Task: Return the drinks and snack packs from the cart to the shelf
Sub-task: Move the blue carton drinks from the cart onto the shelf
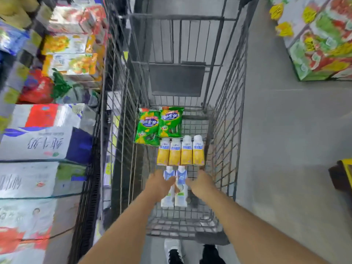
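I look down into a grey wire cart (226,119). On its floor lie two green snack packs (160,125) at the far end, a row of several yellow drink bottles (181,152) in the middle, and two white-and-blue drink bottles (176,185) nearest me. My left hand (159,184) is reaching down at the left white-and-blue bottle and touches its side. My right hand (202,184) is down beside the right one. The picture is blurred, so the grip of either hand is unclear.
The shelf (57,77) stands to the left of the cart, stacked with milk cartons, boxed drinks and bagged goods. A colourful box display (322,44) stands at the upper right on the grey floor. My shoes show below the cart's near edge.
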Demonstrator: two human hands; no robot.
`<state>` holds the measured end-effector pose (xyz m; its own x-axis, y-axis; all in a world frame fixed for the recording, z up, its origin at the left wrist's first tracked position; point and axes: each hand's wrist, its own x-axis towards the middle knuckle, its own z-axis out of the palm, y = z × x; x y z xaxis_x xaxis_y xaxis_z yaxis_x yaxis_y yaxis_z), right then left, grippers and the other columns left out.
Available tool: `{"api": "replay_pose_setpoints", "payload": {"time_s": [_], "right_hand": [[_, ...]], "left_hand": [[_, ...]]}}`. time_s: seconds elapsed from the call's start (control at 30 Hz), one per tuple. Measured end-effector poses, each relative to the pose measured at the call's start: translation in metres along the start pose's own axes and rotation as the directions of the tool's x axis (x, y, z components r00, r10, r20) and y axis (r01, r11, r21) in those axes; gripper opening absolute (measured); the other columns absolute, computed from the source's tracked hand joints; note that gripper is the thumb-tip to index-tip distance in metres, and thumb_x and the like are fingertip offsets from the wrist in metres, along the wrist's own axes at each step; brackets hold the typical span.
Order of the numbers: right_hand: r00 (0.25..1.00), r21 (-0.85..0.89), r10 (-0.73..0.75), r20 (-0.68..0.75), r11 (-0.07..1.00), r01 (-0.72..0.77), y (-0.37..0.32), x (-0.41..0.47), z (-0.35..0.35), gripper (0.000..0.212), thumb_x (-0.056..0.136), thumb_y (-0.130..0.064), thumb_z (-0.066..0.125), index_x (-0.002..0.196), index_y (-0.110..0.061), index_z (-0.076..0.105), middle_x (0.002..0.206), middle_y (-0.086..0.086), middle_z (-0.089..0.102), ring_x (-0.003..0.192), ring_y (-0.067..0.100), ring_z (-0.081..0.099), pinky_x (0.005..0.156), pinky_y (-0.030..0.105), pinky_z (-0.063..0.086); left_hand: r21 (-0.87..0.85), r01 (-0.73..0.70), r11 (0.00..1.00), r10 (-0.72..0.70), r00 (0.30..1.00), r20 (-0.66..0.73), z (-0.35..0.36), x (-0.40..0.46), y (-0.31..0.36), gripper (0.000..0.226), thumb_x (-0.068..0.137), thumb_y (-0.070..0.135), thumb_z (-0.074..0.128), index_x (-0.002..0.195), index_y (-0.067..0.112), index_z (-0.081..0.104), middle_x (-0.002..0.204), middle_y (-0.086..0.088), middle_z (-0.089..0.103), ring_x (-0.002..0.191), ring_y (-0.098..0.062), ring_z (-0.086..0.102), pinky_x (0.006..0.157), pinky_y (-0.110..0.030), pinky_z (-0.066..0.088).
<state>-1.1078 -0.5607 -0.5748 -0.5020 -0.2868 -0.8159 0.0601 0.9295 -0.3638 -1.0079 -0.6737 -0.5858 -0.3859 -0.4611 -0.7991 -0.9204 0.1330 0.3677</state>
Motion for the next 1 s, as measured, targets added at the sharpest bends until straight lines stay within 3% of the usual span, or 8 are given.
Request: {"api": "replay_pose_setpoints", "payload": {"time_s": [0.1, 0.23, 0.37, 0.5, 0.63, 0.83, 0.93, 1.0], "right_hand": [[0.994, 0.004, 0.105, -0.008, 0.994, -0.105, 0.012, 0.041, 0.026, 0.053, 0.096, -0.033, 0.058, 0.134, 0.003, 0.049, 0.133, 0.02, 0.057, 0.119, 0.034, 0.058, 0.086, 0.033, 0.049], [0.983, 0.009, 0.181, 0.037, 0.983, -0.181, 0.018, 0.076, 0.054, 0.039, 0.095, -0.028, 0.059, 0.124, -0.001, 0.058, 0.116, 0.016, 0.062, 0.101, 0.033, 0.063, 0.068, 0.028, 0.047], [0.978, 0.086, 0.207, 0.033, 0.974, -0.209, 0.016, 0.09, 0.075, 0.026, 0.089, -0.033, 0.063, 0.099, -0.009, 0.06, 0.1, 0.012, 0.064, 0.082, 0.027, 0.058, 0.066, 0.028, 0.042], [0.961, 0.133, 0.277, 0.011, 0.952, -0.276, 0.018, 0.093, 0.075, 0.046, 0.088, -0.039, 0.068, 0.113, -0.002, 0.061, 0.114, 0.012, 0.067, 0.101, 0.03, 0.067, 0.068, 0.03, 0.046], [0.959, 0.177, 0.275, 0.063, 0.943, -0.282, 0.019, 0.086, 0.069, 0.045, 0.075, -0.039, 0.08, 0.105, -0.01, 0.062, 0.106, 0.011, 0.07, 0.091, 0.03, 0.071, 0.08, 0.042, 0.061], [0.981, 0.278, 0.167, 0.1, 0.942, -0.189, 0.0, 0.044, 0.03, 0.043, 0.064, -0.028, 0.09, 0.09, -0.013, 0.059, 0.089, 0.005, 0.068, 0.09, 0.024, 0.07, 0.082, 0.038, 0.059], [0.997, 0.259, 0.006, 0.078, 0.966, -0.026, -0.017, 0.013, -0.003, 0.088, 0.029, -0.053, 0.095, 0.101, -0.017, 0.059, 0.103, 0.004, 0.071, 0.093, 0.02, 0.07, 0.082, 0.042, 0.06], [0.993, 0.25, -0.089, 0.074, 0.966, 0.068, -0.037, -0.023, -0.031, 0.079, 0.041, -0.044, 0.097, 0.102, -0.013, 0.058, 0.101, 0.007, 0.07, 0.088, 0.02, 0.069, 0.077, 0.041, 0.06]], "left_hand": [[-0.05, 0.133, 0.99, -0.133, 0.991, 0.008, 0.021, 0.037, -0.008, 0.06, 0.093, 0.04, 0.059, 0.139, 0.003, 0.044, 0.14, -0.02, 0.048, 0.127, -0.034, 0.049, 0.1, -0.038, 0.046], [-0.039, 0.26, 0.965, -0.254, 0.96, 0.114, 0.043, 0.06, -0.016, 0.059, 0.088, 0.03, 0.064, 0.134, 0.0, 0.043, 0.137, -0.017, 0.047, 0.097, -0.027, 0.052, 0.079, -0.032, 0.044], [-0.012, 0.282, 0.959, -0.278, 0.952, 0.126, 0.051, 0.073, -0.021, 0.069, 0.085, 0.032, 0.067, 0.14, 0.001, 0.038, 0.148, -0.019, 0.036, 0.109, -0.031, 0.051, 0.089, -0.036, 0.045], [-0.024, 0.256, 0.966, -0.246, 0.949, 0.195, 0.045, 0.069, -0.021, 0.029, 0.098, 0.025, 0.053, 0.071, 0.014, 0.05, 0.087, -0.005, 0.06, 0.086, -0.025, 0.058, 0.088, -0.037, 0.049], [-0.114, 0.344, 0.932, -0.3, 0.908, 0.294, 0.037, 0.06, -0.028, 0.017, 0.089, 0.022, 0.06, 0.078, 0.01, 0.062, 0.077, -0.005, 0.058, 0.074, -0.022, 0.053, 0.085, -0.038, 0.055], [-0.251, 0.246, 0.936, -0.178, 0.947, 0.266, -0.004, 0.016, -0.015, 0.022, 0.081, 0.025, 0.074, 0.098, 0.01, 0.071, 0.092, -0.008, 0.075, 0.075, -0.021, 0.068, 0.075, -0.04, 0.061], [-0.385, 0.127, 0.914, -0.074, 0.986, 0.15, -0.044, -0.033, 0.004, 0.017, 0.082, 0.029, 0.077, 0.087, 0.017, 0.067, 0.089, -0.006, 0.074, 0.08, -0.024, 0.07, 0.075, -0.037, 0.059], [-0.469, 0.065, 0.881, -0.043, 0.997, 0.057, -0.073, -0.078, 0.018, 0.023, 0.081, 0.028, 0.08, 0.091, 0.014, 0.064, 0.096, -0.011, 0.075, 0.09, -0.027, 0.072, 0.085, -0.044, 0.059]]}}
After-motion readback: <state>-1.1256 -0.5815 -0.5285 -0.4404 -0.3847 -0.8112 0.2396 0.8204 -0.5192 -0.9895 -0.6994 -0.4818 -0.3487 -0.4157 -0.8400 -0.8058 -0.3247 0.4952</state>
